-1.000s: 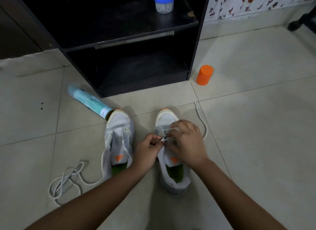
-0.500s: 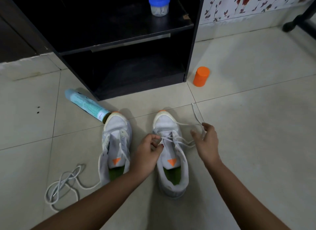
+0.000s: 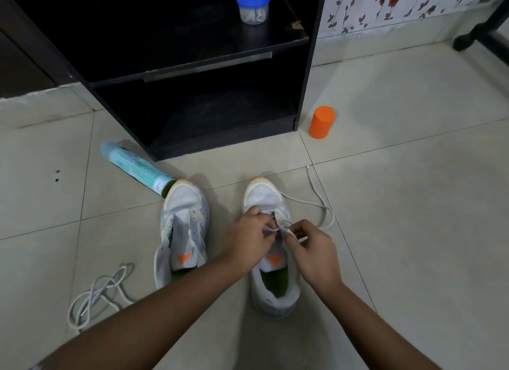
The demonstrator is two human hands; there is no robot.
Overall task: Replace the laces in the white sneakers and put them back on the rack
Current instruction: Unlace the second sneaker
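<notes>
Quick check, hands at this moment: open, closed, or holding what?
Left hand: pinches the thin white shoelace at the eyelets of the white fabric sneaker on the right.
Right hand: pinches the same shoelace beside it.

dim, soft indoor light; dark cabinet (image 3: 192, 53) interior, slight wide-angle bending at edges.

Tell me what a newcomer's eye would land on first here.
The left hand and right hand meet mid-frame, pinching a white lace over a white sneaker on the floor. The other sneaker stands beside it, toe by a lying spray can. A bright orange container stands beside the black rack.
</notes>
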